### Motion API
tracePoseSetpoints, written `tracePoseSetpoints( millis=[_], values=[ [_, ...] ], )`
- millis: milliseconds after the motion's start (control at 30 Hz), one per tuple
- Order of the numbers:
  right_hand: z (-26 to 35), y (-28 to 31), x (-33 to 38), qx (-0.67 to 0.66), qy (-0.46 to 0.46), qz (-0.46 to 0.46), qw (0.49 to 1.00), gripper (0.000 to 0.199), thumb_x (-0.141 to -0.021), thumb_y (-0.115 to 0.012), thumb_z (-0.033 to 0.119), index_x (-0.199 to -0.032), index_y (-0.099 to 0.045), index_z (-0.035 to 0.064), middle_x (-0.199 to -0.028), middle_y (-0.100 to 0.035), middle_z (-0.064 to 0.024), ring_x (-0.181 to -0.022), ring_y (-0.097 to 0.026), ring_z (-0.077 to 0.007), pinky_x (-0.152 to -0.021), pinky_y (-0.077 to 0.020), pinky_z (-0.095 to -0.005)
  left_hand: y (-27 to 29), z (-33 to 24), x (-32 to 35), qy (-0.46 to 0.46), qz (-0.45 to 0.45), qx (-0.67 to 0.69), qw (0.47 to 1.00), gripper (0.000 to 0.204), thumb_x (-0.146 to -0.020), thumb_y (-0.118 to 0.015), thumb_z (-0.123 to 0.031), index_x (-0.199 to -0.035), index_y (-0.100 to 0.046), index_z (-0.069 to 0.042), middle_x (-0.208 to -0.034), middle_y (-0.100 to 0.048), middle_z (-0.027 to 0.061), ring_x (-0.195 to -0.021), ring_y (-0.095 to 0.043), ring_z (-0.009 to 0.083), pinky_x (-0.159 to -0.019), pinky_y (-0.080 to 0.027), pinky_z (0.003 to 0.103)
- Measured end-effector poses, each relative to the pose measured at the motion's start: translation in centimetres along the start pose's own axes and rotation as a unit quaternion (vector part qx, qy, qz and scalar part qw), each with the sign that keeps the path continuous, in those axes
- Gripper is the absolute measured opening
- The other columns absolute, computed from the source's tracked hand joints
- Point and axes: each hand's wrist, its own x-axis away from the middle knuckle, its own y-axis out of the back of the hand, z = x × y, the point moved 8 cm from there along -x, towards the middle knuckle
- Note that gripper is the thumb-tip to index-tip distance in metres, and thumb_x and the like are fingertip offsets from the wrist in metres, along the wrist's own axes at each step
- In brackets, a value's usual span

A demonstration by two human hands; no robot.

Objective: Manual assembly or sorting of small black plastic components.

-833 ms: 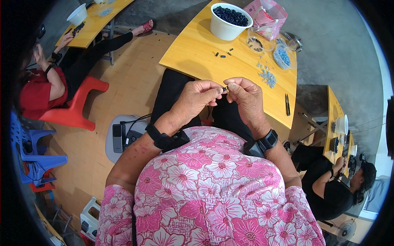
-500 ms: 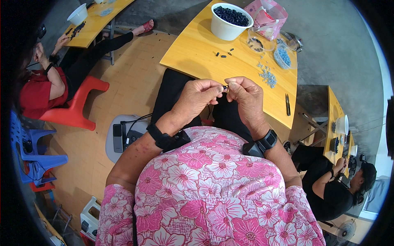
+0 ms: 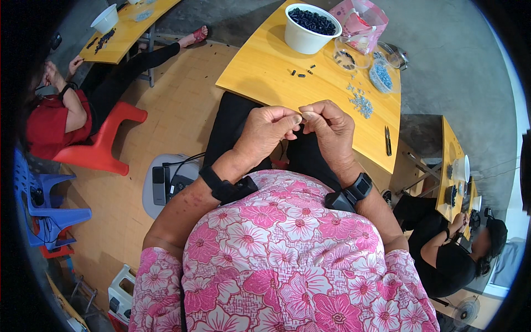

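My left hand [image 3: 264,131] and my right hand [image 3: 333,131] meet above my lap at the table's near edge. Both are closed in a pinch, thumbs against fingers, and their tips touch. Between them is a small black part, now almost wholly covered by the fingertips. Beyond my hands, a few loose black cylindrical pieces [image 3: 301,75] lie on the yellow table [image 3: 265,72]. A scatter of small clear-bluish bits [image 3: 362,106] is to the right of them. Farther back, a white tub [image 3: 305,45] is heaped with black pieces.
Near the table's right edge lies a slim black pointed tool [image 3: 388,141]. Behind stand a clear round container [image 3: 354,62], a tub of blue bits [image 3: 381,77] and a pink bag [image 3: 362,27]. People sit at other tables left and right. A red stool [image 3: 105,146] stands left.
My fingertips have drawn closer together, covering the black part that showed between them. My right hand has shifted slightly left. The person at the left has lowered a hand from the table's black pieces.
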Motion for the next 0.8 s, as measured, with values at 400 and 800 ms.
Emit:
tracePoseSetpoints(
  millis=[400, 800],
  values=[
    [-0.8, -0.6, 0.0, -0.064, 0.034, 0.014, 0.997, 0.024, -0.082, -0.063, -0.008, -0.105, -0.063, -0.0021, -0.095, -0.058, -0.0054, -0.085, -0.062, -0.0128, -0.076, -0.0527, -0.0249, 0.8, 1.2, -0.3, 0.046, 0.006, 0.097, 0.994, 0.025, -0.092, -0.061, -0.024, -0.102, -0.067, -0.002, -0.089, -0.064, 0.0012, -0.076, -0.056, 0.0058, -0.072, -0.049, 0.022],
    [2.6, -1.1, -0.6, 0.192, 0.184, 0.030, 0.964, 0.022, -0.080, -0.069, 0.001, -0.101, -0.065, 0.0005, -0.090, -0.062, -0.0101, -0.081, -0.063, -0.0174, -0.072, -0.0521, -0.0263, 1.5, 1.6, -0.5, 0.082, -0.012, 0.149, 0.985, 0.023, -0.092, -0.062, -0.025, -0.097, -0.068, -0.003, -0.081, -0.060, 0.0004, -0.070, -0.054, 0.0066, -0.066, -0.048, 0.021]
  ],
)
